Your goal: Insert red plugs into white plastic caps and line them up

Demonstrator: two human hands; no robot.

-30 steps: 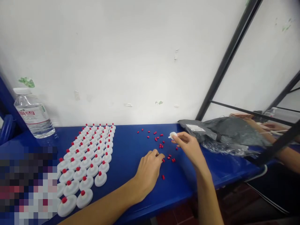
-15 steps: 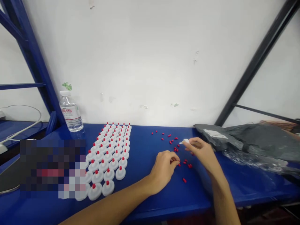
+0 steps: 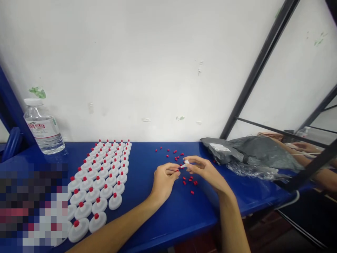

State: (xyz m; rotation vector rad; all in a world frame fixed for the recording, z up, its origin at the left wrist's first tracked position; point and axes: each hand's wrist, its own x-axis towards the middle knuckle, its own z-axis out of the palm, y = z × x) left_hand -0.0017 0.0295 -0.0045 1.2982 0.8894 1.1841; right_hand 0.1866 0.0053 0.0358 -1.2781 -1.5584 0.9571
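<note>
My left hand (image 3: 163, 178) is closed in a pinch on a small red cap (image 3: 177, 170), mostly covered by the fingertips. Facing it, my right hand (image 3: 206, 172) grips a white nozzle cap (image 3: 185, 164) by its base, its thin tip pointing left towards the left fingertips. Whether tip and red cap touch, I cannot tell. Several loose red caps (image 3: 195, 183) lie scattered on the blue table (image 3: 158, 218) around both hands. To the left stand rows of white round nozzle caps (image 3: 115, 201), each topped with a red cap.
A water bottle (image 3: 44, 130) stands at the back left by the wall. Grey plastic bags (image 3: 252, 151) lie at the back right beside a dark metal post (image 3: 252, 77). Beyond the frame at far right, another person's hand (image 3: 302, 146) and arm show. The lower left is pixelated.
My view has swung to the right. Both hands have come together, the white nozzle cap's tip now close to the left fingertips. The left hand has lifted from among the loose red caps.
</note>
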